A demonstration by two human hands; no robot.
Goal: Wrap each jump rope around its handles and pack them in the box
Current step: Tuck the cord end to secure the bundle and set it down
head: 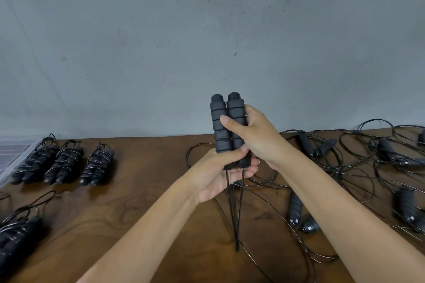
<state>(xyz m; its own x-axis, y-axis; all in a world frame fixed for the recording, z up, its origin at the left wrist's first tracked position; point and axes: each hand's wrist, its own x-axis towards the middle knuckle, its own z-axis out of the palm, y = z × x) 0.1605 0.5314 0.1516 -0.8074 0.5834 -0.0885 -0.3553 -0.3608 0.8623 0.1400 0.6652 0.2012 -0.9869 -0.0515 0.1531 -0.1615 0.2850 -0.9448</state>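
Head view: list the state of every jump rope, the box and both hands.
Held handles: upright, side by side, cord unwound.
Left hand: grips the handles' lower ends.
Right hand: grips the handles' middle.
Wrapped ropes: bundled, on the table.
Loose ropes: tangled, unwrapped.
Clear box: contents unclear.

handles: two black, upright, side by side | rope: unwrapped, hanging

Person: two bare forearms, sleeveless to the frame edge; left hand, right hand; short, unpainted fingernails; no rings, watch or gloves.
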